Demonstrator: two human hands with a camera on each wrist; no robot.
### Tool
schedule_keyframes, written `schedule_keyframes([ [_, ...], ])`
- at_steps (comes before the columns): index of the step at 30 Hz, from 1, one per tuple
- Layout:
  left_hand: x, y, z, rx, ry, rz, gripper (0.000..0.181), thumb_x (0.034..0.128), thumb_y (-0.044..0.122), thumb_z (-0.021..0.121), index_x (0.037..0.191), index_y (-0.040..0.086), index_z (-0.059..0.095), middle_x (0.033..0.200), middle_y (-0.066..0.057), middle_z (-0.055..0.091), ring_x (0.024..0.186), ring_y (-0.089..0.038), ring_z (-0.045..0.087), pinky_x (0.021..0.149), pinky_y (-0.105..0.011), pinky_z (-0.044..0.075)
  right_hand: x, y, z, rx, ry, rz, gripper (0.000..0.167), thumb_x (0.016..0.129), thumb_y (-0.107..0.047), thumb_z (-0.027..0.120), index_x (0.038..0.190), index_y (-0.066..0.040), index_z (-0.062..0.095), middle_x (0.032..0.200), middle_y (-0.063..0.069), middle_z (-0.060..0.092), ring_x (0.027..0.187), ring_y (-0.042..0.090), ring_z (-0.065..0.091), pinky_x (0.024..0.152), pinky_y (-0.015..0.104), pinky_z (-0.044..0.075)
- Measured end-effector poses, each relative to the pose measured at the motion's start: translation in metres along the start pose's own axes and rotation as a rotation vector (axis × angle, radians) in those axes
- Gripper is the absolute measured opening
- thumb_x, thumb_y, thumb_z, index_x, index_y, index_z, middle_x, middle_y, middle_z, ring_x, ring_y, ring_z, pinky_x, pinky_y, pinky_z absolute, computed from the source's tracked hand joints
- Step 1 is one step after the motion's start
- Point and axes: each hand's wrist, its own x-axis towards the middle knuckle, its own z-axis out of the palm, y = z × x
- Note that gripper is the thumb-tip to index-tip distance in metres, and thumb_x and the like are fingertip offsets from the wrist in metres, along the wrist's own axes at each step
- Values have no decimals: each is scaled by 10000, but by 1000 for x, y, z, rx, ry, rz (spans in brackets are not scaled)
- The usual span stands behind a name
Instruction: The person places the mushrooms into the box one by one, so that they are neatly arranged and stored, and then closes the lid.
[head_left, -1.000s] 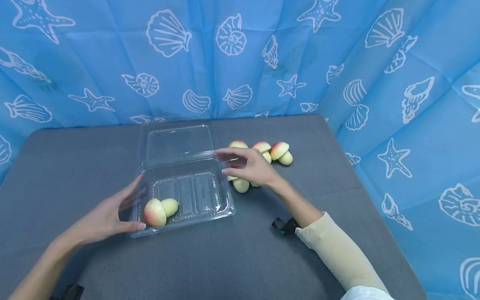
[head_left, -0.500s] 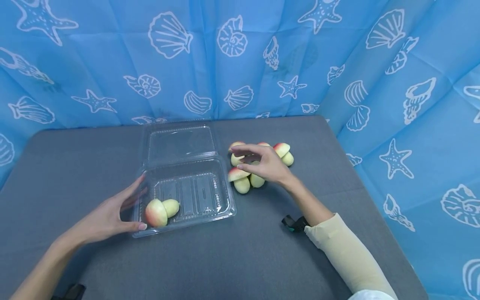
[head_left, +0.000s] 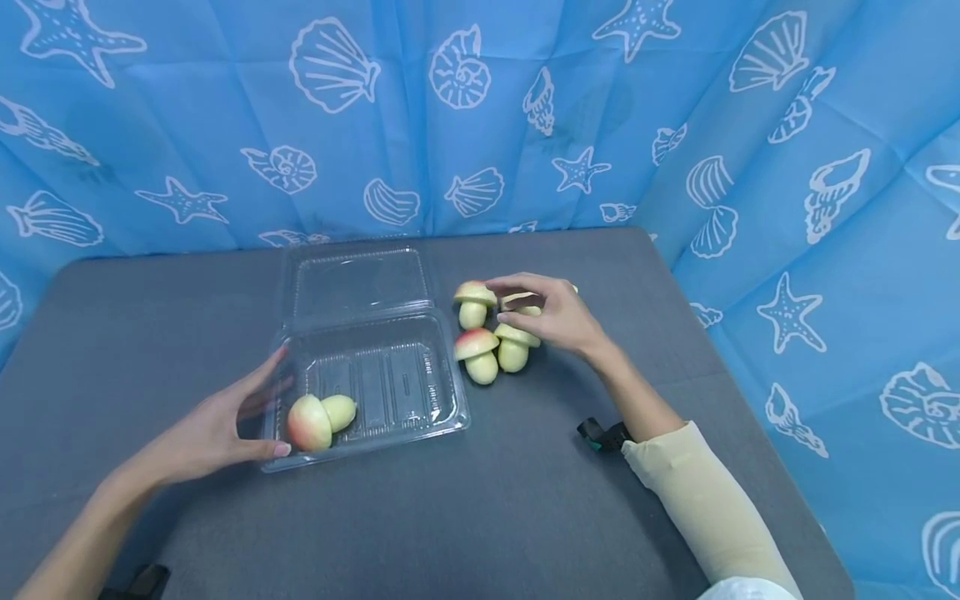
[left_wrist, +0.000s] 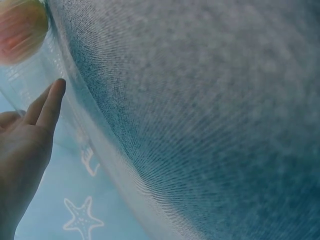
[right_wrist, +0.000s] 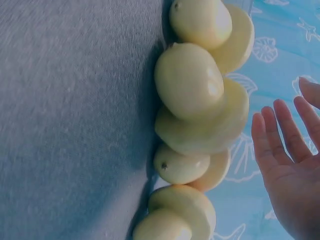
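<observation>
A clear plastic container (head_left: pixel 375 383) with its lid folded back holds one mushroom-shaped piece (head_left: pixel 310 423) at its near left corner. My left hand (head_left: pixel 202 433) rests at the container's left side, thumb and fingers spread, and the left wrist view shows the straight fingers of that hand (left_wrist: pixel 30 140) beside the clear wall. To the container's right, my right hand (head_left: pixel 558 317) hovers over a cluster of mushroom-shaped pieces (head_left: pixel 480 357), fingers parted and nothing between them. In the right wrist view, that hand (right_wrist: pixel 295 160) is apart from the pale pieces (right_wrist: pixel 189 82). It partly hides the back pieces in the head view.
The open lid (head_left: pixel 360 283) lies behind the container on the grey tabletop (head_left: pixel 420 517). A blue curtain (head_left: pixel 510 108) with white shell prints hangs along the back and right of the table. A black wrist device (head_left: pixel 600 435) is under my right forearm.
My right hand has moved right, from the container's right rim to over the cluster, uncovering the front and left pieces. My left hand and the container have stayed in place.
</observation>
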Motion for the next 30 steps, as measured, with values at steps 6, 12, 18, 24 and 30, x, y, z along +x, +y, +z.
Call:
schedule_keyframes([
  [6,2,1,-3,-21,-12,-15,1172,807,321,835,1610,237,-15,1560,-313,261,1307,-505,440,934,-556,489,-3,-17,-6,-34,12,-21,391,847,154,673,1230,172,595,1216,311,622,1099,487,596,921,596,508],
  [12,2,2,-4,-30,-22,-35,1167,814,320,831,1609,227,-18,1556,-316,270,1316,-516,424,932,-552,496,-6,-15,-13,-95,43,-78,335,856,143,669,1191,132,643,1165,276,654,1029,511,621,868,501,561],
  [18,3,2,-2,-47,-33,-31,1156,821,313,825,1610,219,-15,1577,-306,226,1316,-520,419,930,-543,501,-10,-8,-21,-120,72,-109,339,853,157,669,1190,137,641,1151,320,637,994,515,634,867,484,565],
  [24,3,1,-1,-47,-29,-24,1158,818,317,827,1610,226,-12,1581,-306,214,1316,-523,416,945,-552,485,-14,-1,-30,-162,102,-106,351,831,178,676,1179,149,641,1152,318,640,970,526,616,862,599,523],
  [30,2,1,-1,-52,-26,-20,1160,822,294,827,1610,199,-20,1564,-331,229,1322,-546,393,956,-573,466,-19,21,-43,-166,112,-102,372,838,148,698,1202,86,663,1177,256,657,1007,396,652,907,525,530],
])
